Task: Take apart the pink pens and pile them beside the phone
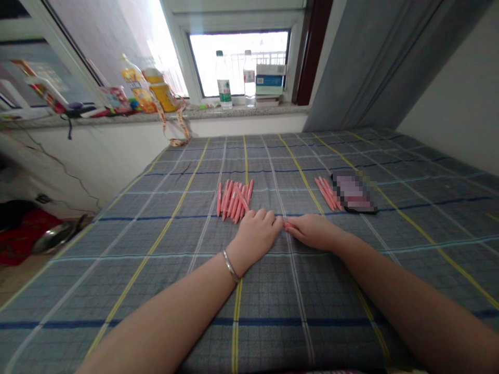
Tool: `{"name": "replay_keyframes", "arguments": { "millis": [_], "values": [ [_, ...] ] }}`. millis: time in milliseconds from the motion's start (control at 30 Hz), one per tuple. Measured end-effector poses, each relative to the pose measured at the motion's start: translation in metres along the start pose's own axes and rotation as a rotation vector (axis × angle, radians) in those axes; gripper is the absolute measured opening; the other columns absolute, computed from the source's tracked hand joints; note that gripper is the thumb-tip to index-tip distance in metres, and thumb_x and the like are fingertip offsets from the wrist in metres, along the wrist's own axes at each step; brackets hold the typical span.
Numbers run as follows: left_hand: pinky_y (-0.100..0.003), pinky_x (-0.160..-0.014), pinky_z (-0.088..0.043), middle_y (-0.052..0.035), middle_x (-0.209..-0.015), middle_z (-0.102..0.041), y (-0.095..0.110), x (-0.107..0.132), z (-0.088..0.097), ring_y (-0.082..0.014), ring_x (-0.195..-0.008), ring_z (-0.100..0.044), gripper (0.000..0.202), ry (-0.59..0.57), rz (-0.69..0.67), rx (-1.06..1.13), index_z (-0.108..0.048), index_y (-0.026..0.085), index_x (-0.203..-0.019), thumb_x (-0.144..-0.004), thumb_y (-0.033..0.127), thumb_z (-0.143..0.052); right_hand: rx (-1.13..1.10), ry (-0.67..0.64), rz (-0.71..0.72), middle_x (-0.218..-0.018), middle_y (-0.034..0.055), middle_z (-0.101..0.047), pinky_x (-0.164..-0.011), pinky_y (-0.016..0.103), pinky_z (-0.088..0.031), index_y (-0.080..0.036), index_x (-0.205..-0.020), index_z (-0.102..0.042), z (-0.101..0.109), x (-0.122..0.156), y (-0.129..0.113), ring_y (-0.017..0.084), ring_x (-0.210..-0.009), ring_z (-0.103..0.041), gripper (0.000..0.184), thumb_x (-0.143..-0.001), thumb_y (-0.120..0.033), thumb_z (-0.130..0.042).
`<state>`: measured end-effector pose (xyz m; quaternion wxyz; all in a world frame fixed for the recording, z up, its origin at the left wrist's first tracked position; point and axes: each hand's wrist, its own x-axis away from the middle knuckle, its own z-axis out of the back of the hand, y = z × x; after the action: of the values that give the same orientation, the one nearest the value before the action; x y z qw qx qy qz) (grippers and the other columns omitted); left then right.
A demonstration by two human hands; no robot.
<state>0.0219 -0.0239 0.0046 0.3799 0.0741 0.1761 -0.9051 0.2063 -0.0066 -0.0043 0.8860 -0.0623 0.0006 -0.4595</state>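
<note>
My left hand (pixel 259 232), with a silver bangle at the wrist, rests low over the bed with its fingers curled together. Just beyond its knuckles lies a loose group of pink pens (pixel 231 200); one slanted pen runs down to the knuckles. My right hand (pixel 312 230) is closed in a pinch, its fingertips meeting the left hand's. Something small and pinkish shows at that meeting point, but whether it is a pen or only fingertips is unclear. Farther right, several more pink pens (pixel 328 194) lie beside a dark-edged phone-like object (pixel 353 192), partly pixelated.
A grey checked cloth (pixel 156 280) covers the bed. On the window sill (pixel 202 112) stand two clear bottles (pixel 223 85), stacked boxes (pixel 270 83), an orange drink bottle (pixel 136 85) and a yellow container (pixel 162 93) with a strap. A grey curtain (pixel 362 62) hangs at right.
</note>
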Motion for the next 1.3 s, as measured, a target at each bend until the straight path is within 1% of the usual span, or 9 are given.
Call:
{"name": "replay_keyframes", "arguments": {
  "millis": [167,333,567,733,867,967,1067,1200,1300],
  "values": [
    [-0.029,-0.054,-0.037,-0.0057,-0.081,-0.059,0.001,0.001,-0.005,-0.0205,-0.072,-0.057,0.017,-0.080,0.062,0.077,-0.051,0.018,-0.093,-0.089,0.021,-0.034,0.136,-0.001,0.014,-0.084,0.0065,-0.069,-0.058,0.027,-0.035,-0.021,-0.094,-0.058,0.000,0.000,-0.001,0.021,-0.072,-0.064,0.041,-0.093,-0.043,-0.023],
    [-0.027,-0.050,-0.040,-0.0052,-0.075,-0.063,0.000,0.004,-0.010,-0.0206,-0.063,-0.061,0.018,-0.135,0.085,0.149,-0.050,0.018,-0.088,-0.088,0.022,-0.033,0.194,0.005,0.048,-0.083,0.0072,-0.070,-0.055,0.026,-0.034,-0.021,-0.097,-0.057,-0.003,-0.004,-0.002,0.022,-0.072,-0.065,0.036,-0.092,-0.042,-0.029],
    [-0.029,-0.050,-0.043,-0.0067,-0.068,-0.064,-0.005,0.004,-0.011,-0.0227,-0.062,-0.063,0.040,-0.185,0.055,0.187,-0.054,0.017,-0.086,-0.093,0.038,-0.020,0.279,0.070,0.077,-0.070,0.0090,-0.069,-0.050,0.026,-0.028,-0.019,-0.086,-0.060,-0.004,-0.004,-0.005,0.022,-0.064,-0.065,0.045,-0.091,-0.049,-0.027],
    [-0.029,-0.052,-0.042,-0.0080,-0.070,-0.065,-0.002,0.003,-0.012,-0.0224,-0.063,-0.063,0.046,-0.157,0.145,0.169,-0.056,0.016,-0.085,-0.092,0.042,-0.018,0.269,0.143,0.048,-0.070,0.0065,-0.068,-0.050,0.026,-0.024,-0.020,-0.083,-0.059,-0.005,-0.002,-0.006,0.019,-0.061,-0.062,0.045,-0.091,-0.049,-0.026],
    [-0.030,-0.054,-0.042,-0.0073,-0.075,-0.064,-0.001,0.003,-0.010,-0.0218,-0.064,-0.061,0.046,-0.106,0.224,0.170,-0.056,0.017,-0.086,-0.092,0.043,-0.018,0.193,0.200,0.042,-0.078,0.0040,-0.067,-0.054,0.026,-0.026,-0.020,-0.085,-0.057,0.000,0.001,-0.006,0.017,-0.069,-0.061,0.040,-0.093,-0.044,-0.026],
    [-0.030,-0.060,-0.042,-0.0072,-0.079,-0.063,-0.002,0.001,-0.009,-0.0207,-0.072,-0.059,0.042,-0.044,0.231,0.177,-0.055,0.017,-0.086,-0.093,0.040,-0.021,0.223,0.238,0.034,-0.081,0.0039,-0.065,-0.055,0.027,-0.026,-0.020,-0.091,-0.057,0.005,0.003,-0.008,0.017,-0.072,-0.058,0.036,-0.094,-0.038,-0.027],
    [-0.030,-0.067,-0.042,-0.0071,-0.079,-0.061,-0.005,0.000,-0.009,-0.0198,-0.080,-0.055,0.038,-0.002,0.235,0.171,-0.055,0.016,-0.085,-0.093,0.037,-0.025,0.282,0.288,-0.020,-0.083,0.0047,-0.063,-0.056,0.029,-0.025,-0.020,-0.097,-0.058,0.008,0.006,-0.011,0.018,-0.074,-0.056,0.032,-0.093,-0.033,-0.029],
    [-0.029,-0.068,-0.042,-0.0066,-0.082,-0.059,-0.006,-0.001,-0.007,-0.0191,-0.081,-0.053,0.033,-0.009,0.249,0.157,-0.055,0.017,-0.087,-0.093,0.034,-0.028,0.298,0.315,-0.095,-0.087,0.0061,-0.063,-0.058,0.029,-0.028,-0.020,-0.103,-0.058,0.008,0.008,-0.011,0.019,-0.079,-0.055,0.033,-0.093,-0.034,-0.030],
    [-0.028,-0.067,-0.042,-0.0059,-0.083,-0.059,-0.006,-0.001,-0.006,-0.0185,-0.081,-0.054,0.029,-0.034,0.242,0.161,-0.055,0.018,-0.090,-0.092,0.030,-0.029,0.290,0.316,-0.105,-0.091,0.0058,-0.063,-0.060,0.029,-0.029,-0.022,-0.104,-0.059,0.009,0.009,-0.008,0.018,-0.082,-0.054,0.034,-0.093,-0.036,-0.030]
  ]
}}
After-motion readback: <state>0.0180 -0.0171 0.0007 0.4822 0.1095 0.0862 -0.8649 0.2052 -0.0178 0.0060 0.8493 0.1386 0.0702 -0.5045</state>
